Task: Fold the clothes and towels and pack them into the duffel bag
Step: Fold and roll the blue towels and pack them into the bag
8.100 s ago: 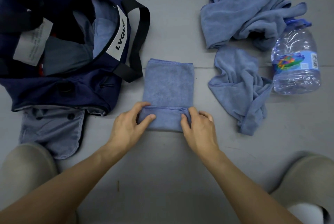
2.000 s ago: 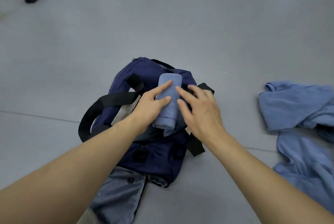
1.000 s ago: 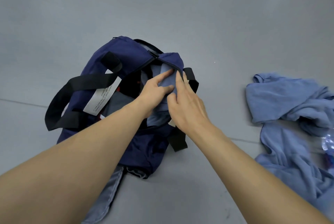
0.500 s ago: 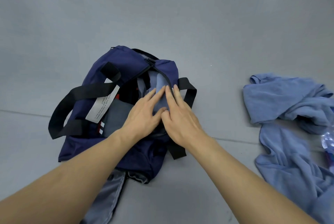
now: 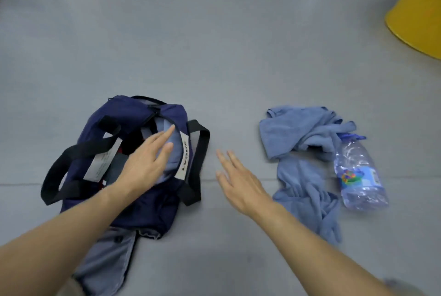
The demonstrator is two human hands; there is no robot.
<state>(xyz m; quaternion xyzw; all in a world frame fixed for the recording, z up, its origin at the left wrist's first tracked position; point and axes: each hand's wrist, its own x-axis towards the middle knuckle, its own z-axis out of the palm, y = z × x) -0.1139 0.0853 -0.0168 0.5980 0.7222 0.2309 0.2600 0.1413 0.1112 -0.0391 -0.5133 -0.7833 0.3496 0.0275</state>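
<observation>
The navy duffel bag point(image 5: 133, 114) lies open on the grey floor, left of centre. Inside its mouth sits the folded blue towel point(image 5: 173, 156). My left hand point(image 5: 145, 164) hovers over the bag's opening with straight fingers, close to or touching that towel. My right hand point(image 5: 238, 181) is off the bag, open over bare floor between the bag and the loose towels, holding nothing. Two crumpled blue towels lie to the right: one further away point(image 5: 300, 128), one nearer point(image 5: 307, 190).
A clear plastic water bottle point(image 5: 358, 174) lies right of the towels. A grey garment point(image 5: 107, 262) sticks out from under the bag's near end. Something yellow point(image 5: 417, 16) stands at the far right. Black bag straps point(image 5: 198, 164) drape on the floor.
Both hands pushed the folded towel into the bag and let go. My right hand has moved right, off the bag toward the loose towels. The view has swung right.
</observation>
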